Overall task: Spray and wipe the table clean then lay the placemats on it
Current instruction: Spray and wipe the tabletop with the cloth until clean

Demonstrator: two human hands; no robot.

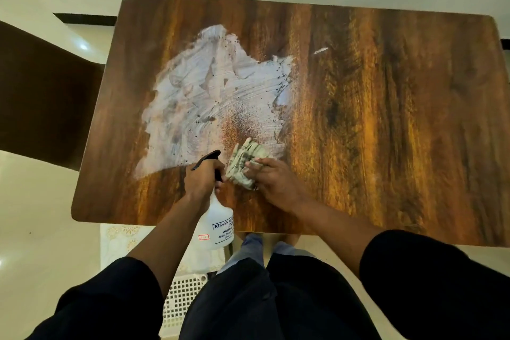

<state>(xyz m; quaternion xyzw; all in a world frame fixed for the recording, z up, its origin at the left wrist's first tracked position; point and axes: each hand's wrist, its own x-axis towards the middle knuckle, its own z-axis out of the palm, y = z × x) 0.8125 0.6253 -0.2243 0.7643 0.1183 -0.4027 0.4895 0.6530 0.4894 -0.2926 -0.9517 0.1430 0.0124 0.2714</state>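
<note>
A dark wood-grain table (372, 119) carries a wide wet, whitish smear (209, 85) with dark specks across its left half. My left hand (202, 179) grips the black trigger head of a white spray bottle (219, 226), whose body hangs over the table's near edge. Just right of it, my right hand (271, 182) holds a folded, grey-stained cloth (245, 161) down on the table at the smear's near edge. A small white mark (321, 50) lies further back.
A dark brown chair or cabinet (41, 91) stands at the left of the table. A pale patterned mat (121, 243) and a white lattice crate (183, 301) sit on the shiny cream floor (41, 229) below the near edge, by my legs.
</note>
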